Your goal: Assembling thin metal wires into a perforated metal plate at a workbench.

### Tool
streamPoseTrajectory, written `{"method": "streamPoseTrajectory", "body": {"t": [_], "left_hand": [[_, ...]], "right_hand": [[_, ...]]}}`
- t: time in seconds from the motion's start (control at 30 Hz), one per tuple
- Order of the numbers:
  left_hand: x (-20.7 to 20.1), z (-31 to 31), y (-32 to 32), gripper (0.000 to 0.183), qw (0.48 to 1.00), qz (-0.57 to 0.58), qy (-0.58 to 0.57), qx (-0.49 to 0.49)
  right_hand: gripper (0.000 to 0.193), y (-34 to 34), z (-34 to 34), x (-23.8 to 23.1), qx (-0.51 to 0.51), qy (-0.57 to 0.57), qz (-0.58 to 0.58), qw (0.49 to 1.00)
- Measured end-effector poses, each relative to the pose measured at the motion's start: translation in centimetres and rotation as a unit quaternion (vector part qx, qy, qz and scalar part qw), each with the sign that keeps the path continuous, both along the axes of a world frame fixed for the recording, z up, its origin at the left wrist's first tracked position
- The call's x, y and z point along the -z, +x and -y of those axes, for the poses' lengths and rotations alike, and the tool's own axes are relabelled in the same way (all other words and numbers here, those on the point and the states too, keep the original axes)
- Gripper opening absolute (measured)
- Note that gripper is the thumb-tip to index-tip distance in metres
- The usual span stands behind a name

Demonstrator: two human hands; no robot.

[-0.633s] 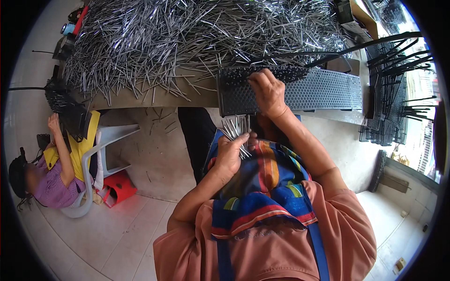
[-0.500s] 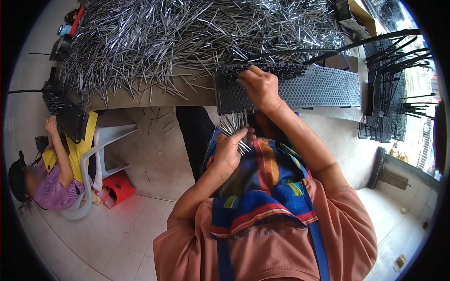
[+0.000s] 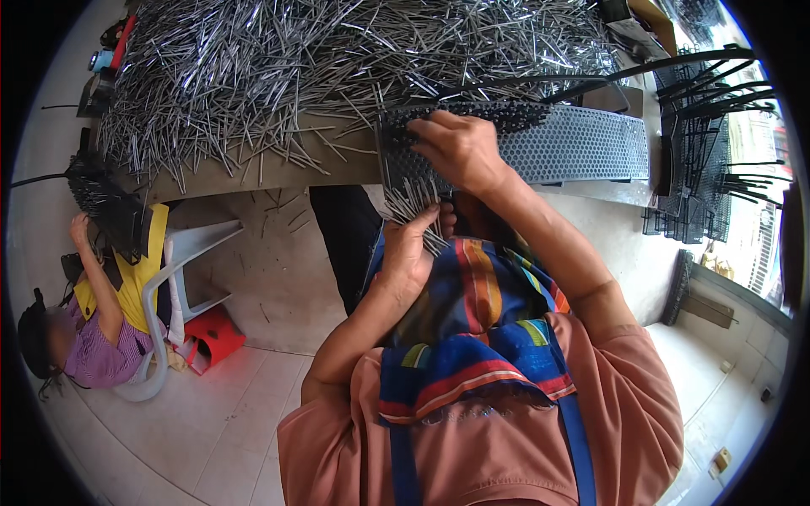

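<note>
Currently | left hand (image 3: 408, 250): grip clasping one rod bundle (image 3: 410, 199) | right hand (image 3: 462, 152): grip, cannot tell | one perforated panel (image 3: 582, 145)

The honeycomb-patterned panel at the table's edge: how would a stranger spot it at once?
Find the table heaped with loose silvery rods. At its near edge, the right hand is over the left part of the honeycomb-patterned panel. Unlike the tangled rods, it is one long dark strip, partly crowded with black tips.
</note>
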State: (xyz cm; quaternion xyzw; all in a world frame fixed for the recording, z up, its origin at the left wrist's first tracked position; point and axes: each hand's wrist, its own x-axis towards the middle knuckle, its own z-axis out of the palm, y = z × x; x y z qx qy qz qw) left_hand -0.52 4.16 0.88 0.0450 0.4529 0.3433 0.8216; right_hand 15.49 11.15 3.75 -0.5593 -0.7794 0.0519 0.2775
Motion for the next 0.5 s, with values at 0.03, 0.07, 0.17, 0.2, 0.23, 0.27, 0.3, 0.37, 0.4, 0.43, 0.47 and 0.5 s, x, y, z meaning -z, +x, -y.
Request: {"method": "streamPoseTrajectory", "body": {"t": [0.03, 0.07, 0.17, 0.2, 0.23, 0.27, 0.3, 0.37, 0.4, 0.43, 0.47, 0.5], "left_hand": [[0.1, -0.1, 0.0, 0.017, 1.0, 0.01, -0.003, 0.008], [0.1, -0.2, 0.0, 0.018, 1.0, 0.02, -0.007, 0.016], [-0.8, -0.4, 0.2, 0.019, 0.999, 0.019, 0.012, 0.046], [-0.9, -0.4, 0.5, 0.019, 0.999, 0.019, 0.012, 0.047], [-0.9, -0.3, 0.8, 0.019, 0.999, 0.023, 0.013, 0.04], [-1.0, -0.2, 1.0, 0.019, 0.999, 0.025, 0.015, 0.033], [-0.9, -0.2, 0.9, 0.019, 0.999, 0.025, 0.015, 0.032], [-0.7, -0.1, 0.2, 0.018, 0.998, -0.007, -0.021, 0.055], [-0.1, 0.2, -0.1, 0.018, 0.998, -0.007, -0.02, 0.053], [0.4, 0.4, -0.3, 0.017, 0.996, -0.018, -0.032, 0.083], [0.8, 0.7, -0.6, 0.016, 0.992, -0.029, -0.044, 0.112], [1.1, 1.2, -0.7, 0.016, 0.993, -0.029, -0.044, 0.109]], "right_hand": [[0.015, 0.3, 0.9, -0.7, 0.045, -0.028, -0.066, 0.996], [0.017, 0.7, 1.6, -1.1, 0.09, -0.055, -0.132, 0.986], [0.02, 1.6, 3.4, 0.3, 0.071, -0.32, -0.382, 0.864], [0.017, 1.4, 3.9, 0.6, 0.082, -0.353, -0.387, 0.848], [0.017, 1.3, 4.3, 0.4, 0.081, -0.354, -0.387, 0.848], [0.015, 1.2, 4.7, 0.1, 0.11, -0.39, -0.428, 0.808], [0.013, 1.3, 4.8, 0.0, 0.137, -0.424, -0.466, 0.764], [0.01, 1.4, 4.9, 0.3, 0.146, -0.411, -0.478, 0.762], [0.007, 1.4, 5.0, 0.2, 0.189, -0.329, -0.502, 0.777], [0.004, 1.4, 5.0, 0.0, 0.229, -0.244, -0.522, 0.785], [0.003, 1.6, 4.9, 0.5, 0.213, -0.159, -0.546, 0.794], [0.003, 1.7, 4.5, 0.6, 0.211, -0.16, -0.547, 0.794]]}}
